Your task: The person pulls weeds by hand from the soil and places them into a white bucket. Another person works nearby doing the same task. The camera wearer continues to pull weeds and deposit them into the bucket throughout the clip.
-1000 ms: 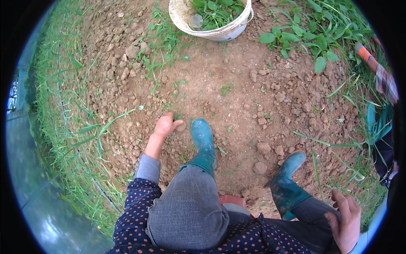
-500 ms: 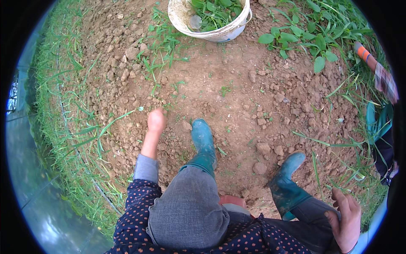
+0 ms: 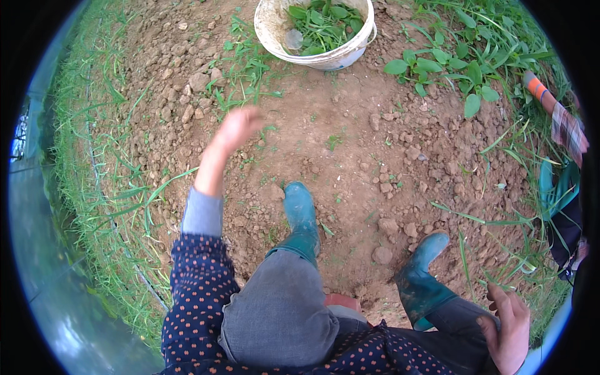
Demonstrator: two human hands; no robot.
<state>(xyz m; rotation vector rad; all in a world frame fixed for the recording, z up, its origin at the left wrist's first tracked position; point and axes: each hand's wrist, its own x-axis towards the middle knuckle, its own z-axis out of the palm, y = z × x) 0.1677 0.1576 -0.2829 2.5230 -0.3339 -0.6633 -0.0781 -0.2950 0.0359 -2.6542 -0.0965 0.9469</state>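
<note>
My left hand [image 3: 239, 128] is stretched forward over the bare soil, short of the bucket. Motion blurs its fingers, so whether it holds anything cannot be made out. A dirty white bucket [image 3: 265, 31] stands ahead of it, with green leafy plants [image 3: 325, 28] inside and a handle at its right side. Beside my right knee rests my right hand [image 3: 511, 328], thumb apart from loosely bent fingers, nothing visible in it. My feet, in green rubber boots [image 3: 300, 209], are planted apart on the ground.
Small weeds [image 3: 247, 78] grow left of the bucket, among clods [image 3: 200, 81]. Broad-leaved plants [image 3: 472, 72] and grass fill the far right. Another person's arm in a plaid sleeve [image 3: 565, 128] reaches in there. Along the left run a grass strip [image 3: 81, 156] and plastic sheeting [image 3: 50, 269].
My left hand has moved forward from the soil near my left boot toward the bucket. My right hand has stayed by the knee. The view has tipped slightly, showing more of the bucket.
</note>
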